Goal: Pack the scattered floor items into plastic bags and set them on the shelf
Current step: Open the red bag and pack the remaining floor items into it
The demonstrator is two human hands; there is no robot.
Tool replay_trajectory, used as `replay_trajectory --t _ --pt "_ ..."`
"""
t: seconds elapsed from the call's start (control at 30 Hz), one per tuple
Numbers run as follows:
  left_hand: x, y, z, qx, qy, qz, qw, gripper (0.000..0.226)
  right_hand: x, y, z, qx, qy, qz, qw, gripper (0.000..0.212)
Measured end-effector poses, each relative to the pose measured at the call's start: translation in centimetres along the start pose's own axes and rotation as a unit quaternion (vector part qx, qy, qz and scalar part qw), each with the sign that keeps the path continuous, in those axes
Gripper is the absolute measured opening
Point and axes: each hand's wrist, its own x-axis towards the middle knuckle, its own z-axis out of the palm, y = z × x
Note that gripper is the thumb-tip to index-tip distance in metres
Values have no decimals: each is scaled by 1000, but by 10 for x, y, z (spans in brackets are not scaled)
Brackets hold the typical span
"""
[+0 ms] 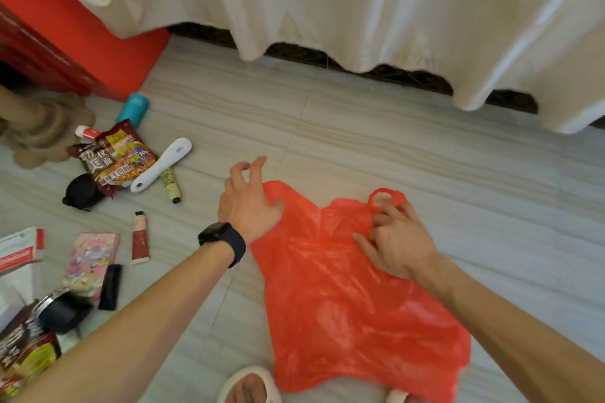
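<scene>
The right hand (pixel 399 242) pinches the red bag (pixel 343 304); left hand (pixel 248 203) spread, covering its corner.

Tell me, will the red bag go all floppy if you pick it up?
Probably floppy: the red bag lies flat and crinkled on the floor, so it should sag when lifted. It likely weighs little: it looks thin, with nothing bulging inside. It may be slippery; its surface shines near the right hand pinching it.
</scene>
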Motion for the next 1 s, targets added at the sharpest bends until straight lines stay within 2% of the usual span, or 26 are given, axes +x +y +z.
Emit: replay_trajectory --t 0.07,0.1,0.13,0.17,0.2,0.27,0.37,0.43,0.5,0.6,0.67,0.73,0.8,0.87,0.9,0.93,1.0 --pt "-9 9 12 109 -6 128 986 78 6 -12 -5 9 60 -37 998 56" --pt "-15 15 17 138 -33 188 972 73 9 -18 -11 10 91 -55 994 53" --pt "-21 20 20 143 -83 233 958 63 12 -22 -19 9 126 -71 989 50" --pt "-29 25 22 131 -149 243 950 48 14 -25 -27 5 160 -82 984 47" --pt "-38 29 20 102 -217 222 945 36 15 -25 -36 0 192 -89 977 46" --pt "-54 30 13 14 -293 140 946 43 20 -23 -57 -16 235 -95 967 46" --pt "-74 18 -9 -73 -295 69 950 71 15 -22 -81 -46 265 -129 955 46" --pt "-87 2 -23 -54 -298 42 952 75 -2 -31 -88 -51 277 -162 946 42" --pt "-97 -18 -30 92 -292 76 949 64 -25 -43 -88 -60 225 -180 956 40" --pt "-116 -51 -29 271 -310 104 905 90 -62 -57 -76 -101 16 -177 979 33" --pt "-130 -67 -26 334 -338 121 871 78 -83 -58 -71 -109 -81 -170 976 32" --pt "-145 -73 -20 314 -361 144 866 52 -102 -59 -72 -92 -129 -152 976 33" --pt "-161 -65 -12 209 -369 169 890 46 -118 -63 -73 -80 -159 -137 975 34" --pt "-172 -48 0 102 -365 181 908 61 -127 -73 -78 -83 -189 -130 970 31" --pt "-175 -39 7 88 -343 192 915 75 -128 -76 -82 -86 -218 -121 965 25" --pt "-178 -28 13 101 -300 208 925 90 -128 -80 -85 -93 -237 -106 961 21" --pt "-182 -8 22 175 -169 261 934 107 -128 -84 -88 -92 -264 -68 958 33"
